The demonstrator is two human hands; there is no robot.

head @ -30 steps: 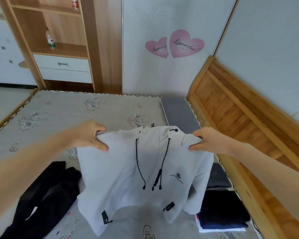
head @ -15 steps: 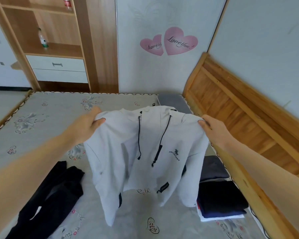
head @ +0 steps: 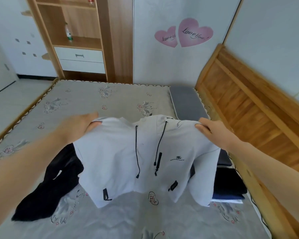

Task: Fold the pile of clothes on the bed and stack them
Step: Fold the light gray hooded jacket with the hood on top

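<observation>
**A:** What are the hands doing?

**B:** The left hand point(head: 79, 125) and the right hand point(head: 212, 131) each pinch one shoulder of a white hoodie point(head: 141, 157), fingers curled into the cloth. It hangs spread out over the middle of the bed point(head: 110, 99), front facing the camera, black drawstrings dangling.

**A:** And the other clothes?

**B:** A crumpled black garment point(head: 59, 180) lies toward the bed's left edge, partly behind the hoodie. A stack of folded dark clothes point(head: 228, 185) sits by the right edge, beside the wooden headboard point(head: 252, 107).
</observation>
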